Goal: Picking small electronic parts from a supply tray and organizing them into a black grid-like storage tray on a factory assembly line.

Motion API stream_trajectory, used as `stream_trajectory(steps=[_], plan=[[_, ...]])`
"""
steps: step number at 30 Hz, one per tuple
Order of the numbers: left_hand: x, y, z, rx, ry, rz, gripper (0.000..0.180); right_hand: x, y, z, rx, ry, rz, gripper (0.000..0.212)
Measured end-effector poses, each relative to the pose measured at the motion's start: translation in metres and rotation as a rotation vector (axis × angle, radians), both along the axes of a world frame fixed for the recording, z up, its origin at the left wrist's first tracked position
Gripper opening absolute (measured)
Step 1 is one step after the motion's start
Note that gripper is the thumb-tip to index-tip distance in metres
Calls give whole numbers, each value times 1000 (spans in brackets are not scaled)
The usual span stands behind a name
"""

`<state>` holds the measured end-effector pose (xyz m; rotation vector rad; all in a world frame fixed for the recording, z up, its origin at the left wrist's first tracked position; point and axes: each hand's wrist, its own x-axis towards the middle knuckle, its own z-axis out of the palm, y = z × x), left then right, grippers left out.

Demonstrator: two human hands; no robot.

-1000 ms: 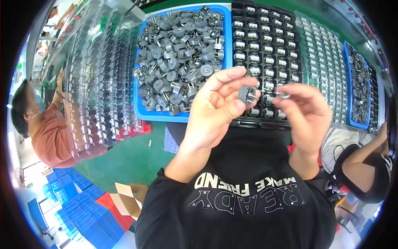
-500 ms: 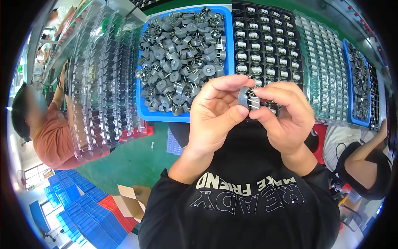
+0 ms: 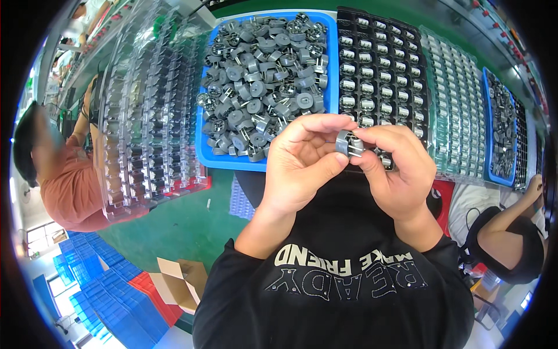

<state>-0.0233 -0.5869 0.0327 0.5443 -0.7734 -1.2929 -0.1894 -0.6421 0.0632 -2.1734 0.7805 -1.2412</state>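
Observation:
A small grey round part (image 3: 343, 143) with metal pins on its open side is held in front of my chest. My left hand (image 3: 299, 160) grips its closed side between thumb and fingers, the palm cupped. On the pin side, my right hand (image 3: 398, 166) has its index finger and thumb at the part's upper and lower edges. Their tips hide some of the inside, and I cannot tell if a smaller piece is between them. Just beyond my hands stands a blue bin (image 3: 332, 75) heaped with similar grey parts (image 3: 254, 106). Silver cylindrical pieces (image 3: 366, 72) fill a black tray (image 3: 343, 16) beside it.
Stacked clear plastic trays (image 3: 110, 116) rise left of the bin. To the right lie another filled clear tray (image 3: 427, 52) and a second blue bin (image 3: 487, 87). Co-workers sit at left (image 3: 72, 186) and right (image 3: 505, 244). An open cardboard box (image 3: 168, 285) stands lower left.
The grey part has tilted slightly in my fingers, its pins now showing more toward the lower right. My hands sit slightly lower, and the bin and black tray appear shifted right in view.

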Motion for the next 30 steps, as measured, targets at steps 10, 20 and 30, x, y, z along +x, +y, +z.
stream_trajectory(steps=[10,20,30], plan=[[2,6,1,131,-122,112,46,8,-1,13,-166,165,-22,25],[-2,7,-4,-26,-69,145,46,8,-1,23,-205,151,27,28],[4,11,-6,-42,-189,181,45,8,1,16,-126,122,48,27]])
